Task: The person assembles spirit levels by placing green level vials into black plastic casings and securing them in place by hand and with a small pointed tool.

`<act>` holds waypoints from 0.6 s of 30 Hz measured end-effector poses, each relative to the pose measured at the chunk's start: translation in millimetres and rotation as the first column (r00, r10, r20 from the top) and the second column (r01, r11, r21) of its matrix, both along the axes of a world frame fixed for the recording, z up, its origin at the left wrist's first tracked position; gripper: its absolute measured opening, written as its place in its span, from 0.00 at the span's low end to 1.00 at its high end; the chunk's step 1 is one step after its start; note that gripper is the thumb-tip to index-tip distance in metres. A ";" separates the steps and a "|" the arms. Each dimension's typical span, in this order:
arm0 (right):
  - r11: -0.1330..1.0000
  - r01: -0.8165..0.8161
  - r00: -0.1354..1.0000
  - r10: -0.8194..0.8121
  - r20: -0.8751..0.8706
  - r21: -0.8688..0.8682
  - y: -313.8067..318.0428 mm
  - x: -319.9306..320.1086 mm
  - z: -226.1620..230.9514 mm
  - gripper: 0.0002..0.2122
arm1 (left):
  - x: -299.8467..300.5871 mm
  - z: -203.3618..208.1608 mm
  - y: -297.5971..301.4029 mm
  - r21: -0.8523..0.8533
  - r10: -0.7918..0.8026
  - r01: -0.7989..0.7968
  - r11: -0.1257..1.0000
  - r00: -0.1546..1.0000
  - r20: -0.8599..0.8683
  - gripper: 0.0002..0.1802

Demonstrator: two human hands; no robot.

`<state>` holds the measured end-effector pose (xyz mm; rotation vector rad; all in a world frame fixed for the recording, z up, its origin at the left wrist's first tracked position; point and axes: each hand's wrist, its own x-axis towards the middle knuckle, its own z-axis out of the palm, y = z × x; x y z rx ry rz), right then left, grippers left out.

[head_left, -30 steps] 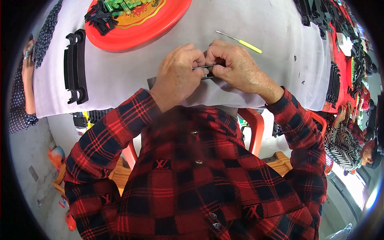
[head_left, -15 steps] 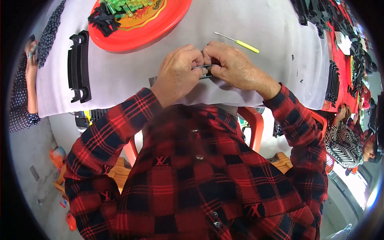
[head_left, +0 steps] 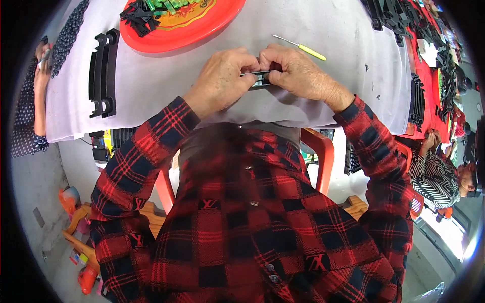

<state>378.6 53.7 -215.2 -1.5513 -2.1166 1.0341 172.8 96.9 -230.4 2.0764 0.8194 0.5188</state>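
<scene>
Table cover (head_left: 172,83): cloth, matt, lightly creased. Plate (head_left: 214,26): red plastic, smooth, glossy. Green pieces (head_left: 169,7) on the plate: translucent plastic, shiny. Black strips (head_left: 139,19) beside them: matt, apparently plastic. Pointed tool (head_left: 303,48): thin metal shaft, smooth plastic handle. Held dark piece (head_left: 260,80): apparently plastic; finish too small to judge. Shirt (head_left: 252,237): woven cloth, matt. Chair (head_left: 324,157): red plastic, smooth.

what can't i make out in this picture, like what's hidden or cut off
Head view: the ends of the dark piece, covered by the fingers of the left hand and right hand.
Head view: the far side of the red plate and some of its green pieces, cut off by the top edge.
Head view: the tip of the yellow-handled tool, too small to tell its shape.
</scene>
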 end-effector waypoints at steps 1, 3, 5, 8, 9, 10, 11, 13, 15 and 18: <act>1.000 -0.002 1.000 0.002 -0.001 -0.003 0.6 0.1 0.9 0.05 | -0.4 0.3 -0.6 0.017 0.022 -0.022 1.000 1.000 0.005 0.08; 0.997 0.017 1.000 -0.019 -0.017 -0.076 1.6 0.8 2.1 0.05 | 0.0 1.1 -2.3 0.037 0.026 -0.026 0.999 1.000 -0.005 0.08; 0.998 0.012 1.000 -0.013 -0.007 -0.065 1.8 1.5 1.7 0.05 | 2.6 3.2 -1.9 0.062 0.030 -0.029 0.998 0.999 -0.013 0.08; 0.999 0.004 1.000 -0.005 -0.010 -0.046 1.8 3.2 -3.7 0.05 | 5.8 3.7 -2.5 0.081 0.048 -0.045 0.996 0.998 -0.039 0.08; 0.999 -0.001 1.000 0.000 -0.022 -0.038 1.7 3.5 -5.5 0.05 | 6.0 2.8 -3.8 0.067 0.070 -0.066 0.996 0.996 -0.052 0.08; 0.999 0.001 1.000 -0.002 -0.025 -0.038 1.8 3.0 -6.1 0.05 | 6.7 3.0 -4.2 0.053 0.091 -0.087 0.995 0.994 -0.063 0.08; 1.000 -0.005 1.000 0.004 -0.025 -0.030 2.3 1.8 -6.2 0.05 | 6.2 3.4 -3.3 0.053 0.089 -0.086 0.995 0.994 -0.066 0.08; 1.000 -0.007 1.000 0.006 -0.025 -0.023 1.9 2.7 -5.6 0.05 | 4.2 4.7 -0.6 -0.015 0.047 -0.049 0.999 0.994 -0.099 0.07; 1.000 -0.008 1.000 0.008 0.001 0.001 0.6 5.3 -4.2 0.06 | 4.2 3.9 1.1 -0.032 0.023 -0.025 0.999 0.997 -0.069 0.07; 1.000 -0.004 1.000 0.004 -0.004 -0.015 1.1 4.7 -2.2 0.06 | 2.4 2.3 1.9 -0.060 0.006 -0.008 0.998 0.999 -0.038 0.07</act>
